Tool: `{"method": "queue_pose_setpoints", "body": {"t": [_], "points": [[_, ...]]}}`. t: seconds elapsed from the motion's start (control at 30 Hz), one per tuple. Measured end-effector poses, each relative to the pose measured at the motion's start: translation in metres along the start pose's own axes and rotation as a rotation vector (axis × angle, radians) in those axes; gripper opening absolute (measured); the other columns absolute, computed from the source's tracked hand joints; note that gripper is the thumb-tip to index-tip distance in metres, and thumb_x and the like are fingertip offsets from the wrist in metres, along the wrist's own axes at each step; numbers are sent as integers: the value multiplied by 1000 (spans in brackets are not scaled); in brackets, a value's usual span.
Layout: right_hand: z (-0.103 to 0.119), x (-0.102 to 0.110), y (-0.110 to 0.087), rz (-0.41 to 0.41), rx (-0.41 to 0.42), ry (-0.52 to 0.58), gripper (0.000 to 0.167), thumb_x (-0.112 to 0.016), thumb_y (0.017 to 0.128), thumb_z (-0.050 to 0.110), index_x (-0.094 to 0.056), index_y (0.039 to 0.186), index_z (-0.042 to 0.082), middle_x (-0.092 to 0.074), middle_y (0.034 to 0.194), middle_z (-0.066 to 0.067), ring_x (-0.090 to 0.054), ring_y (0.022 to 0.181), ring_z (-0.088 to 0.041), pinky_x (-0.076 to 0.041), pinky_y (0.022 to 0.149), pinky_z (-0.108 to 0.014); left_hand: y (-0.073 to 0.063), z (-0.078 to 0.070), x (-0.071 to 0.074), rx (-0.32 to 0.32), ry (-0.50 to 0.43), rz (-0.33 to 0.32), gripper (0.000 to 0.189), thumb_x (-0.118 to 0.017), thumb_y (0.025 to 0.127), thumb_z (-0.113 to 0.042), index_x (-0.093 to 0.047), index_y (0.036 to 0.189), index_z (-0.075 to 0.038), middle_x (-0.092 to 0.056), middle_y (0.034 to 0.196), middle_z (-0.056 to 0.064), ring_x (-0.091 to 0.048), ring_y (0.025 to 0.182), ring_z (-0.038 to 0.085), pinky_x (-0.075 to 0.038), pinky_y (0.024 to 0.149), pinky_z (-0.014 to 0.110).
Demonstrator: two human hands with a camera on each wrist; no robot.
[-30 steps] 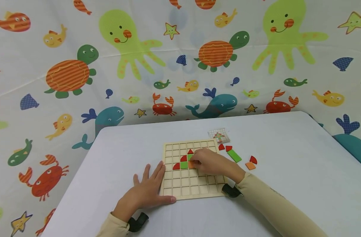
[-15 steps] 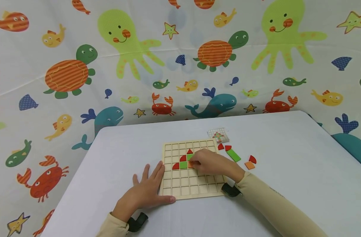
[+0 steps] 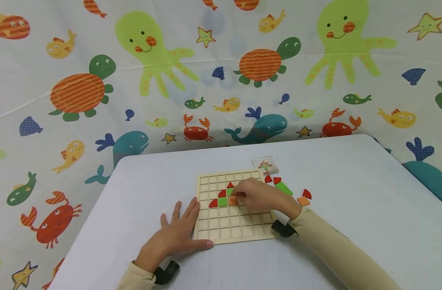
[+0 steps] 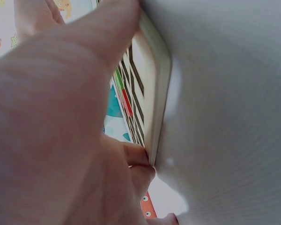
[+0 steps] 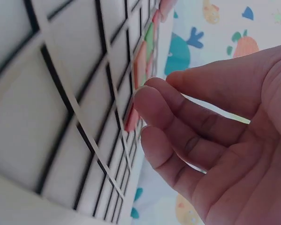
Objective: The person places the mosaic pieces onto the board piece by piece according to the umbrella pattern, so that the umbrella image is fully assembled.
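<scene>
A wooden grid board (image 3: 223,233) lies on the white table, with red, green and orange pieces set in its cells. My left hand (image 3: 177,235) is spread at the board's left front corner, thumb along the front edge and fingers on the left side. The right hand (image 3: 255,195) is bent over the board, fingertips close above the cells beside an orange square (image 3: 232,200) and a green square (image 3: 230,192). In the right wrist view a red piece (image 5: 131,121) shows right by the fingertips (image 5: 147,101); I cannot tell whether they pinch it.
Behind the board lies a small pattern card (image 3: 266,164) with a coloured figure. Loose pieces lie to the right: red quarter-circles (image 3: 306,193), a green rectangle (image 3: 284,188) and an orange square piece (image 3: 303,201). A sea-animal curtain (image 3: 206,88) hangs behind the table.
The right hand shifts slightly over the same cells, with more of the orange square showing beside its fingers. The left hand stays at the board's corner. The whole view drifts slightly left.
</scene>
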State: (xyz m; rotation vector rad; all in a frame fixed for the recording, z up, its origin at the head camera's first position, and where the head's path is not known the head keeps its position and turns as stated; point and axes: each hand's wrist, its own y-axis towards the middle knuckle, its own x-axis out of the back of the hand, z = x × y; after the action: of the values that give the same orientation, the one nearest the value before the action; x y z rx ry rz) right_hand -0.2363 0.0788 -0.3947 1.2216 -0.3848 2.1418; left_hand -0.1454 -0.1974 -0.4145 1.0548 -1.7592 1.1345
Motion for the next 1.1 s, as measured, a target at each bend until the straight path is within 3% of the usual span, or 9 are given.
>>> {"method": "queue_pose_setpoints", "body": {"t": [0.17,0.47,0.77,0.93,1.1], "points": [[-6,15,-6,-15,21,8,18,-70,101,-1,-78,118,-1,-77,111,-8,-67,96,-18,-58,89,-33,0,-1,-1,7,5,6,128,-81,78,-76,-25,171,-8,-14,179,11,-7,158,56,-8,109,89],[-23,52,-29,-14,-99,23,22,-70,103,5,-75,123,-3,-75,109,-6,-67,95,-18,-59,87,-36,-1,-1,-2,8,0,2,127,-82,78,-74,-24,171,-8,-14,179,11,-6,158,57,-7,109,90],[-45,72,-45,13,-290,-8,19,-71,102,10,-77,116,-1,-71,96,-2,-63,90,-21,-58,84,-39,-1,-2,-2,6,-2,2,128,-83,78,-73,-24,171,-8,-14,179,13,-6,157,58,-7,108,90],[-53,75,-49,35,-419,-53,12,-73,101,14,-74,102,2,-64,85,-3,-58,85,-22,-54,76,-36,-1,-1,-3,1,-11,-5,127,-83,78,-73,-25,171,-8,-15,179,11,-6,157,58,-6,108,90],[-59,71,-49,71,-535,-93,19,-78,99,20,-71,95,3,-61,82,-5,-57,82,-22,-52,72,-34,-1,-1,-3,-8,-19,-10,125,-83,79,-72,-26,171,-8,-15,178,12,-6,157,58,-6,108,90]]}}
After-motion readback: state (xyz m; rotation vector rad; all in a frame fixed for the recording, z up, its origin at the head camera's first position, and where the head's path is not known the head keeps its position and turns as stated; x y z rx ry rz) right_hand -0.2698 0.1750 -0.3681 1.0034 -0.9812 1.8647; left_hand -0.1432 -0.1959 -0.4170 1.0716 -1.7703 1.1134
